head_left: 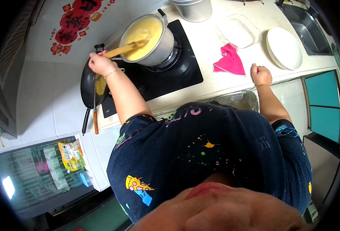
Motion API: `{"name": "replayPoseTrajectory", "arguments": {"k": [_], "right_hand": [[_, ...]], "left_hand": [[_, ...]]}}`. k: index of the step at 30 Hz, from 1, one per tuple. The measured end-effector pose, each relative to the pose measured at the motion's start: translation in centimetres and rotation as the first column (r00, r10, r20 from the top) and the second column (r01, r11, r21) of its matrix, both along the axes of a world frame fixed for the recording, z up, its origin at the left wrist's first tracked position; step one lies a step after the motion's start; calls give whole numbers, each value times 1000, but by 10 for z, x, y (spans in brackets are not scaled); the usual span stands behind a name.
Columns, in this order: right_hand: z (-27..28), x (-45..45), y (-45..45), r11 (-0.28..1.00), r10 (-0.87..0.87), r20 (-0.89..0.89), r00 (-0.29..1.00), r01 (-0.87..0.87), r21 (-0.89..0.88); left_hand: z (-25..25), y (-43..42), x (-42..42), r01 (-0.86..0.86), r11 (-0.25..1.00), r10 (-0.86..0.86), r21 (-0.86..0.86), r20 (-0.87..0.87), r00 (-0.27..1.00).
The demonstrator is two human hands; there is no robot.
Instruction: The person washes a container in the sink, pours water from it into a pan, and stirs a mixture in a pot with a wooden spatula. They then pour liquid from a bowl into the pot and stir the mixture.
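Observation:
My left hand (100,63) is closed around a wooden stick (125,48) that slants into a large silver pot (166,48). The stick's far end dips in a thick yellow mixture (148,29) inside the pot. The pot stands on a burner of the black gas stove (189,67). My right hand (261,75) rests as a fist at the counter's front edge, with nothing seen in it. Left of this fist lies a pink cloth (231,61), and to its right sits a white bowl (284,48); the fist touches neither.
A black pan (87,86) with utensils leans at the stove's left, by the tiled wall. On the counter (212,34) are a clear glass dish (239,30) and a metal pot (194,9). A sink (307,29) lies far right. A lined bin (239,101) stands below the edge.

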State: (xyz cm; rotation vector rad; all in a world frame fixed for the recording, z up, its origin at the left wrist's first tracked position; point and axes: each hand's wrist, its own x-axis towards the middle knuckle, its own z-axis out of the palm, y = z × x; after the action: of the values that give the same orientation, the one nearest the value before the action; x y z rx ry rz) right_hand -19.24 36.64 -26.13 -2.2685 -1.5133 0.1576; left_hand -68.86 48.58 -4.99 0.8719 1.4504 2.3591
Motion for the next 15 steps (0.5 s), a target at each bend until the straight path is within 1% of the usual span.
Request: {"name": "replayPoseTrajectory", "arguments": {"k": [1,3,5,7,8,9,11,12,13,15], "right_hand": [[0,0,0,1000,-1,1,1000,1,-6],[-2,0,0,1000,0,7,1000,0,-3],[-2,0,0,1000,6,17,1000,-6,-1],[0,-1,0,1000,-8,6,1000,8,-9],[0,-1,1,1000,-8,7,1000,8,-8],[0,-1,1,1000,-11,2,1000,11,1],[-3,0,1,1000,-19,-3,1000,19,6],[-4,0,1,1000,-11,5,1000,11,10],[-4,0,1,1000,-2,12,1000,2,14],[-2,0,1,1000,-6,11,1000,6,13]], "left_hand": [[14,-7,6,-28,1000,28,-1,-34,999],[29,-18,16,-163,986,164,16,-98,982],[21,-15,18,-312,948,318,57,-163,934],[-1,0,19,-286,954,288,88,-14,957],[-8,1,20,-204,977,202,58,27,979],[-7,0,18,-203,977,201,59,28,979],[0,-7,10,-32,999,32,25,1,999],[7,-13,6,-43,999,44,14,-70,997],[16,-19,9,-83,996,84,20,-99,992],[18,-20,7,-282,958,285,46,-196,938]]}}
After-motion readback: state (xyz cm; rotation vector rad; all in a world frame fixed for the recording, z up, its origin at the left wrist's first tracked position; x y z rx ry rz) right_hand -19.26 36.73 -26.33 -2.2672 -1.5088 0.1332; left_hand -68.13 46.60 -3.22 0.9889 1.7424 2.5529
